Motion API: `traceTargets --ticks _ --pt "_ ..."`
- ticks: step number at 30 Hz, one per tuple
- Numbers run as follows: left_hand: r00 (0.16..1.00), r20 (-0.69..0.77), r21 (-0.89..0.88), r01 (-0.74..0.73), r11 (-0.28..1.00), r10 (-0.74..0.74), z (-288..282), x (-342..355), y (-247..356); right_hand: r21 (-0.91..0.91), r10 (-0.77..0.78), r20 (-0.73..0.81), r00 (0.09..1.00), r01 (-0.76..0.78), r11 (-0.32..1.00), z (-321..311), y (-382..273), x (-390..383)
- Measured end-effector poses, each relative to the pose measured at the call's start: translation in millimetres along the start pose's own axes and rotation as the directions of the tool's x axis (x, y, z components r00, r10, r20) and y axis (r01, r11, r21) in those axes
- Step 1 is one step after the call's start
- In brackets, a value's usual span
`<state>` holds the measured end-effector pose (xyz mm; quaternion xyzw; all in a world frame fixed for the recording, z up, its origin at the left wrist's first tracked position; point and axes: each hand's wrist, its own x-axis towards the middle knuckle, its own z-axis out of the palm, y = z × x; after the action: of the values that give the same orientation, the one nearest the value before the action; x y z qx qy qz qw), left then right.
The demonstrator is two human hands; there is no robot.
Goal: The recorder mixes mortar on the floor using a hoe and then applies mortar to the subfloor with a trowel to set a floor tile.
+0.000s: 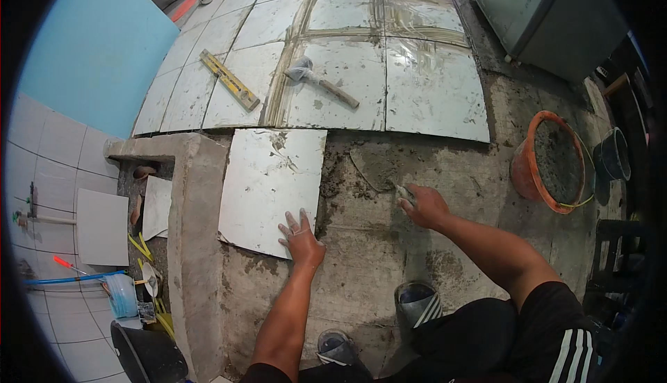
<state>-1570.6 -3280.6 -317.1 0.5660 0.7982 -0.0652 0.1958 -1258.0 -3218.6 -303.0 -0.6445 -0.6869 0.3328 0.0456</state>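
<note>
My left hand [303,240] lies with spread fingers on the lower right part of a loose white floor tile [267,181]. The tile's far edge is beside the row of laid tiles. My right hand [424,206] grips the handle of a trowel [375,168], its blade low over the rough floor and smeared with grey mortar. Crumbly mortar [337,175] lies between the loose tile and the blade. On the laid tiles rest a yellow spirit level [229,81] and a mallet [323,82] with a pale wrapped head.
An orange bucket [521,164] of grey mortar stands at right, a dark bucket [613,154] behind it. A low concrete curb [191,244] runs along the left. Past it are a black bucket [149,355] and a clear pail [121,296]. A large cabinet-like box [549,22] stands far right.
</note>
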Motion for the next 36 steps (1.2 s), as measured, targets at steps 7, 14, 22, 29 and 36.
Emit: traceTargets --ticks 7,14,22,29,36 --pt "1.000 0.019 0.010 0.009 1.000 -0.010 1 1 0 0.014 -0.065 -0.076 0.995 0.066 0.998 2 3 0" --pt "1.000 0.004 -0.046 0.007 0.999 -0.007 -1 1 -6 0.274 -0.107 -0.016 0.994 0.107 0.956 31 -27 -1" --pt "0.916 0.272 0.056 -0.321 0.945 0.295 -46 11 -71 0.828 0.122 0.332 0.935 -0.351 0.438 66 -77 2" --pt "0.848 0.300 -0.081 -0.434 0.897 0.437 -160 -87 -95 0.692 0.076 0.207 0.975 -0.200 0.694 99 -97 2" --pt "0.745 0.450 -0.315 -0.384 0.868 0.493 -247 -211 -67 0.768 0.235 0.249 0.940 -0.339 0.544 85 -104 49"
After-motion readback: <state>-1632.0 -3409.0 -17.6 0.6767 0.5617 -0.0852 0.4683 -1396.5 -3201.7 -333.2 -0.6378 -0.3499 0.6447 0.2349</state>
